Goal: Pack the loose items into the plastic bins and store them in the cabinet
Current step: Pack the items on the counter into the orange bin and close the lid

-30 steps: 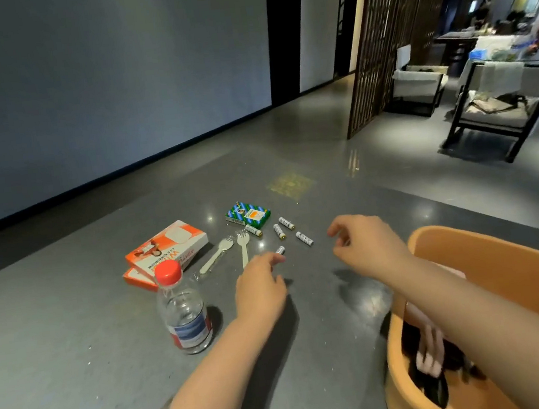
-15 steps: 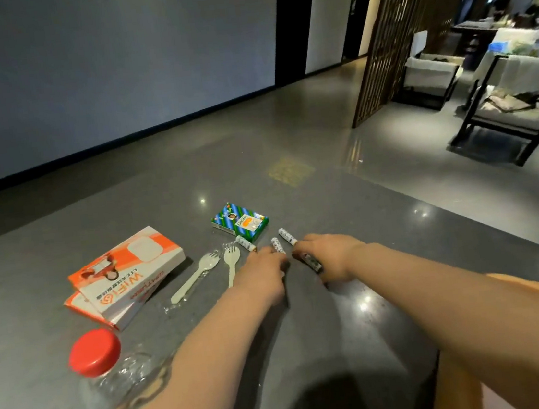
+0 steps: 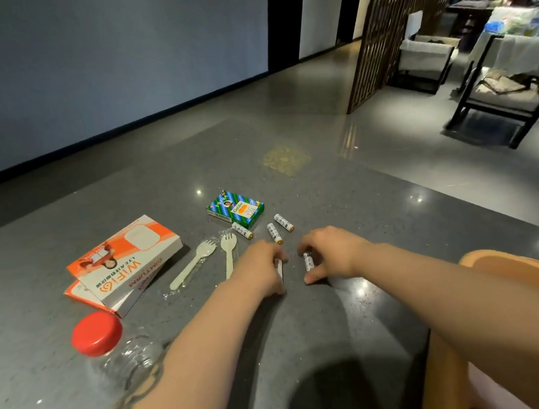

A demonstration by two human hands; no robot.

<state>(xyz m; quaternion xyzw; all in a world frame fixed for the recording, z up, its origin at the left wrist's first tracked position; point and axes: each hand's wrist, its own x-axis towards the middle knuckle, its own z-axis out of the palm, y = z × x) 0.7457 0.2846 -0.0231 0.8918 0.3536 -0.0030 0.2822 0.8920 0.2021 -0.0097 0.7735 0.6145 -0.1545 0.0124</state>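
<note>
Loose items lie on a grey stone table [image 3: 311,335]. My left hand [image 3: 262,269] pinches one small white battery [image 3: 279,268]. My right hand [image 3: 331,252] pinches another battery [image 3: 308,261] just to the right of it. Three more batteries [image 3: 273,232] lie beyond my fingers, near a green striped card box [image 3: 235,209]. Two pale plastic forks [image 3: 194,263] lie left of my left hand. An orange plastic bin [image 3: 515,279] stands at the lower right, under my right forearm.
Two stacked orange-and-white WiFi boxes [image 3: 126,262] lie at the left. A clear bottle with a red cap [image 3: 96,332] stands at the near left. Beyond the table are a wooden lattice screen [image 3: 388,19] and dark-framed chairs [image 3: 502,90] at the right.
Both hands reached forward to the batteries and closed on one each. The view tipped closer, so the bin slid to the lower right corner.
</note>
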